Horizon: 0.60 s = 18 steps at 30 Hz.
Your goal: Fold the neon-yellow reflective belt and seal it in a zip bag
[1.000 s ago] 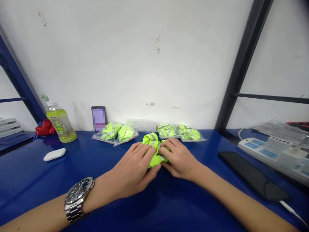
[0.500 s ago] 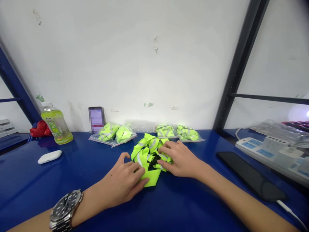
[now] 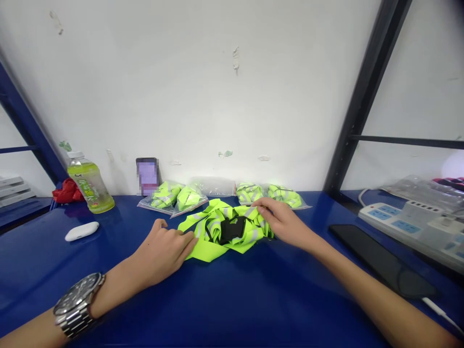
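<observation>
A neon-yellow reflective strap bundle [image 3: 217,229] with grey stripes and a black buckle [image 3: 232,228] lies spread on the blue table [image 3: 235,299]. My left hand [image 3: 163,251], a steel watch on its wrist, pinches the bundle's left edge with curled fingers. My right hand [image 3: 282,222] grips the bundle's right end, fingers closed on the fabric. Behind the bundle, several clear bags of folded yellow straps [image 3: 174,198] lie along the wall.
A green drink bottle [image 3: 89,186], a phone leaning on the wall [image 3: 148,175], a white earbud case [image 3: 81,231] and red cloth [image 3: 67,191] stand at the left. A black phone on a cable [image 3: 380,261] and a white power strip [image 3: 409,227] lie at the right beside a black shelf post.
The bundle, compact under both hands a second ago, has been pulled open sideways. My left hand moved left and my right hand moved right and back, exposing the black buckle.
</observation>
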{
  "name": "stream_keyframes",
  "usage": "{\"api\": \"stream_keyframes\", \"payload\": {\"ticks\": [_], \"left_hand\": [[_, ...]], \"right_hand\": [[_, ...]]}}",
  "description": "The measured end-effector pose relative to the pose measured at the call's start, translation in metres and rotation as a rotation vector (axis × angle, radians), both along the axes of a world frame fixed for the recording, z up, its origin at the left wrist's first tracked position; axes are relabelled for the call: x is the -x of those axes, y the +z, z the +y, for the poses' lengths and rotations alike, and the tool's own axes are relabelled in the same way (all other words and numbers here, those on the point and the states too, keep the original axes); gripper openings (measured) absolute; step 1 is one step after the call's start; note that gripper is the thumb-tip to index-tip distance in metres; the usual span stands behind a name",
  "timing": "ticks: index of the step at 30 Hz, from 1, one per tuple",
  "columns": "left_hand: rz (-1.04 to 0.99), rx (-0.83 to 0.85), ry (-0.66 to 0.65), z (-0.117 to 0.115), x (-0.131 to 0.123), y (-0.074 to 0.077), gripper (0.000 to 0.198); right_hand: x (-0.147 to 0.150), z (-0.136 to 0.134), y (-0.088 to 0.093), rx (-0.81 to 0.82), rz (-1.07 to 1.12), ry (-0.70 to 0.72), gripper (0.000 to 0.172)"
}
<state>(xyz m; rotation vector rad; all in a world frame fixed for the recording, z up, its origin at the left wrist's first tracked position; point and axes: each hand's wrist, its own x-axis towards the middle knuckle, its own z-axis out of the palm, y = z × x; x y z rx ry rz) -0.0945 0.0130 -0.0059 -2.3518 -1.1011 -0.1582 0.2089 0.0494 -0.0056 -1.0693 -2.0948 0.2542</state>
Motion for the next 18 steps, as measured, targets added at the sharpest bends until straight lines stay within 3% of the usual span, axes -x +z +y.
{"api": "stream_keyframes", "payload": {"ticks": [4, 7, 10, 13, 18], "left_hand": [[-0.125, -0.125, 0.005, 0.001, -0.016, 0.012, 0.035], [-0.225, -0.342, -0.102, -0.008, -0.043, 0.015, 0.024], [-0.266, -0.487, -0.241, -0.014, -0.068, 0.013, 0.025], [-0.224, -0.385, -0.27, -0.007, -0.079, 0.01, 0.032], [-0.063, -0.205, -0.222, 0.021, -0.072, 0.004, 0.033]], "right_hand": [[0.0, 0.003, 0.004, 0.062, 0.175, -0.015, 0.028], [0.004, 0.0, 0.006, 0.054, 0.261, -0.003, 0.028], [0.008, -0.003, 0.008, 0.062, 0.314, 0.025, 0.027], [0.009, -0.005, 0.008, 0.132, 0.44, 0.125, 0.024], [0.003, 0.0, 0.007, 0.467, 0.713, 0.181, 0.029]]}}
